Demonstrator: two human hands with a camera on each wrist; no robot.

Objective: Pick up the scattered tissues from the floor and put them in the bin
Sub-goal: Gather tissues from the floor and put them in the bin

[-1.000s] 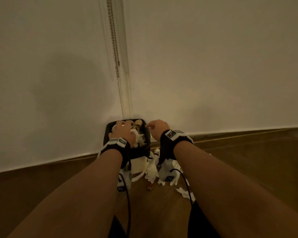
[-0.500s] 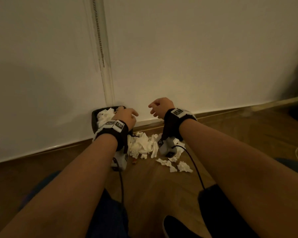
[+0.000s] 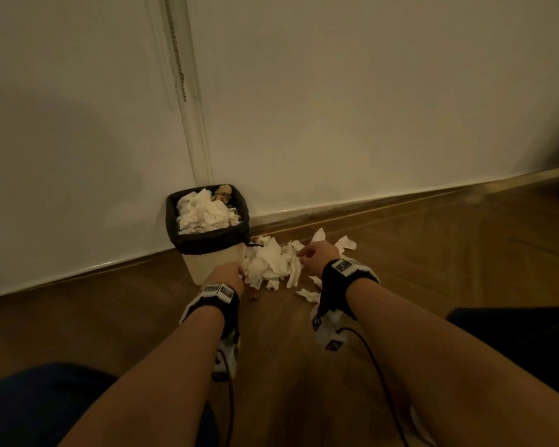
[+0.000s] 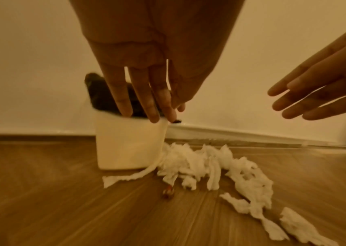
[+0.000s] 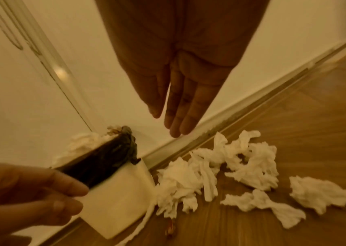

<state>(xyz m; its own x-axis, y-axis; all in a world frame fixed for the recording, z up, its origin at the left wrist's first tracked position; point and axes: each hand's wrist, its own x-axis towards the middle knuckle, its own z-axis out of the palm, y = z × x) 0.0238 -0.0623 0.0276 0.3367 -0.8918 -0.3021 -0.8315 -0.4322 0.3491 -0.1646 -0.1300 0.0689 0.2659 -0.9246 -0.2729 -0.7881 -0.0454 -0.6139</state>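
Observation:
A small white bin with a black liner stands against the wall, heaped with white tissues. To its right a pile of crumpled tissues lies on the wooden floor, with loose pieces nearer me. My left hand hovers at the pile's left edge, in front of the bin, fingers straight and empty. My right hand hangs over the pile's right side, fingers straight, holding nothing. The tissues on the floor lie below both palms.
A white wall with a skirting board runs behind the bin, and a bead chain hangs above it. A small red-brown scrap lies on the floor by the pile. My knees frame the bottom of the head view.
Both hands have left the bin's top and come down to the tissue pile on the floor. More tissues now lie in the bin. The head view has pulled back.

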